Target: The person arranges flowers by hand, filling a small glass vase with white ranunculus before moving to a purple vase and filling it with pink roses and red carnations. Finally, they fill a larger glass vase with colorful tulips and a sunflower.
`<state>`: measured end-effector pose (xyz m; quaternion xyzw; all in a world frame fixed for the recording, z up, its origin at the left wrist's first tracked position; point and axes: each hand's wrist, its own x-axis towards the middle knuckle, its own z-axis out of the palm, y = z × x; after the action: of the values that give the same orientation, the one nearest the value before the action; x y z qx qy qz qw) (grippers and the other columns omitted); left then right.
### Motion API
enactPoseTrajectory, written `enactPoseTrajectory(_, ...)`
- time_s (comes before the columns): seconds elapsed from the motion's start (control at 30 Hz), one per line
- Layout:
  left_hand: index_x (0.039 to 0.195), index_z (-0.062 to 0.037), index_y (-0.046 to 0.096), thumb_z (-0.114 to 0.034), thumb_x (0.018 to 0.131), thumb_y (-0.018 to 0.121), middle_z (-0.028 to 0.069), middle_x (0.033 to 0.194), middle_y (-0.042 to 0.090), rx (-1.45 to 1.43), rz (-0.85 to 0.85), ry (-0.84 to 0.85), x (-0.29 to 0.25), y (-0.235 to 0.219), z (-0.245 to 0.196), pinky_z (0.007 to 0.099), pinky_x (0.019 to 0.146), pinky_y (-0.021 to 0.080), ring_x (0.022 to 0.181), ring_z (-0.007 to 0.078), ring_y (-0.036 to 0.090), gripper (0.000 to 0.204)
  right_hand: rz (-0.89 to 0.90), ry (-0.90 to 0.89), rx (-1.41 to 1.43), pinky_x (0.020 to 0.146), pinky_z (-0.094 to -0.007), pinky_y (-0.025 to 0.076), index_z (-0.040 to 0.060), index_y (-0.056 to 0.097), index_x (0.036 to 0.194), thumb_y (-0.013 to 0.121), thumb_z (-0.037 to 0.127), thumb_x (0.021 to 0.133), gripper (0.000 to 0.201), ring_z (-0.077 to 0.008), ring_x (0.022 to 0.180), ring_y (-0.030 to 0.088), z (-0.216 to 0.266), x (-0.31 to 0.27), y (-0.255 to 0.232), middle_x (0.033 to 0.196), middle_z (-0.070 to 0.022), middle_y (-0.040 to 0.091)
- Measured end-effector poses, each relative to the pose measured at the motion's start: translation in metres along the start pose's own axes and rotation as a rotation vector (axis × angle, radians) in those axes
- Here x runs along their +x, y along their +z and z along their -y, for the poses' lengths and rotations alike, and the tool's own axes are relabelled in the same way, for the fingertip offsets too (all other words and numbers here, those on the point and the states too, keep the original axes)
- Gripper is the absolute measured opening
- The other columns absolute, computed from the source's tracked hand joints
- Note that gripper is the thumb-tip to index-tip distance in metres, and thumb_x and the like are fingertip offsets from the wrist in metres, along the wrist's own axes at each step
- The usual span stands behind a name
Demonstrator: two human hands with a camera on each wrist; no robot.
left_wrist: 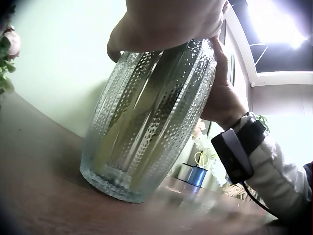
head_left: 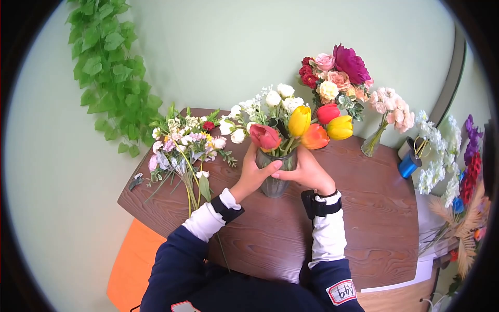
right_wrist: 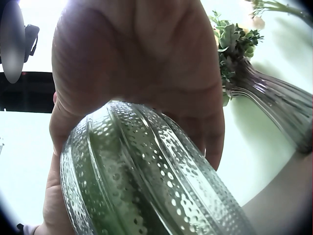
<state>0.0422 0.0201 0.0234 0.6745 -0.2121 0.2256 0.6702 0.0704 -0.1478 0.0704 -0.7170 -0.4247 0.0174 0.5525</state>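
A ribbed, dimpled glass vase stands on the brown wooden table, green stems showing through its wall. My left hand grips its upper part from the left, and my right hand grips it from the right. Both thumbs meet across the front of the glass in the head view. Above the rim spread red, yellow and orange tulips, among them a yellow tulip and a red tulip. White blooms rise behind them. The fingers on the far side are mostly hidden.
Loose mixed flowers lie at the table's left. Behind the vase stand a large bouquet and pale pink flowers in a small vase. A blue ribbon spool sits at the right edge, beside more flowers. Green vines hang on the wall.
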Motion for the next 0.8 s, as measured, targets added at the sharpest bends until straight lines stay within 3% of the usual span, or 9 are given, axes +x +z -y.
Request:
enactPoseTrajectory(0.17, 0.126, 0.0009, 0.038, -0.027, 0.073, 0.072, 0.0135, 0.119, 0.049, -0.041, -0.085, 0.056, -0.002, 0.006, 0.008, 0.0335, 0.095, 0.036, 0.111, 0.0209, 0.047, 0.069, 0.013, 0.105, 0.107, 0.102, -0.0344, 0.032, -0.0047, 0.027, 0.133, 0.082, 0.025, 0.061, 0.095, -0.0226, 0.12, 0.041, -0.008, -0.001, 0.0, 0.127, -0.0157, 0.043)
enactPoseTrajectory(0.23, 0.125, 0.0007, 0.039, -0.027, 0.073, 0.072, 0.0134, 0.118, 0.05, -0.047, -0.104, 0.065, -0.002, 0.008, 0.009, 0.0336, 0.095, 0.037, 0.11, 0.0209, 0.047, 0.068, -0.096, 0.014, 0.149, 0.097, -0.0339, 0.038, -0.003, 0.035, 0.127, 0.082, 0.025, 0.061, 0.086, -0.0213, 0.111, 0.049, -0.013, -0.002, 0.003, 0.119, -0.0133, 0.05)
enactPoseTrajectory(0.3, 0.124, 0.0006, 0.04, -0.027, 0.072, 0.072, 0.0132, 0.116, 0.05, -0.057, -0.124, 0.077, -0.001, 0.01, 0.009, 0.0336, 0.094, 0.037, 0.109, 0.0209, 0.047, 0.067, -0.101, 0.011, 0.146, 0.097, -0.0339, 0.038, -0.0029, 0.033, 0.128, 0.082, 0.024, 0.061, 0.087, -0.0215, 0.112, 0.048, -0.016, -0.002, 0.004, 0.12, -0.0133, 0.05)
enactPoseTrajectory(0.63, 0.124, -0.0002, 0.039, -0.028, 0.072, 0.073, 0.0124, 0.12, 0.047, -0.089, -0.072, 0.049, 0.001, 0.005, 0.001, 0.0337, 0.096, 0.035, 0.112, 0.02, 0.045, 0.068, -0.045, 0.081, 0.136, 0.101, -0.0338, 0.033, -0.0061, 0.024, 0.132, 0.083, 0.026, 0.06, 0.098, -0.0218, 0.119, 0.042, -0.012, -0.002, 0.002, 0.128, -0.0152, 0.043)
enactPoseTrajectory(0.73, 0.124, -0.0007, 0.039, -0.026, 0.072, 0.072, 0.0136, 0.12, 0.047, -0.079, -0.057, 0.059, 0.002, 0.001, -0.004, 0.0358, 0.094, 0.036, 0.11, 0.0233, 0.047, 0.066, -0.058, 0.07, 0.091, 0.101, -0.0339, 0.033, -0.0066, 0.026, 0.131, 0.084, 0.026, 0.06, 0.097, -0.0215, 0.118, 0.042, -0.016, -0.002, 0.001, 0.126, -0.0153, 0.044)
enactPoseTrajectory(0.8, 0.118, 0.0001, 0.046, -0.023, 0.071, 0.072, 0.0165, 0.114, 0.051, 0.413, -0.022, 0.276, 0.005, -0.01, -0.008, 0.0387, 0.089, 0.038, 0.103, 0.0299, 0.05, 0.059, -0.057, 0.064, 0.091, 0.101, -0.0339, 0.033, -0.0066, 0.026, 0.131, 0.084, 0.026, 0.06, 0.097, -0.0215, 0.118, 0.042, -0.018, -0.002, 0.001, 0.126, -0.0153, 0.044)
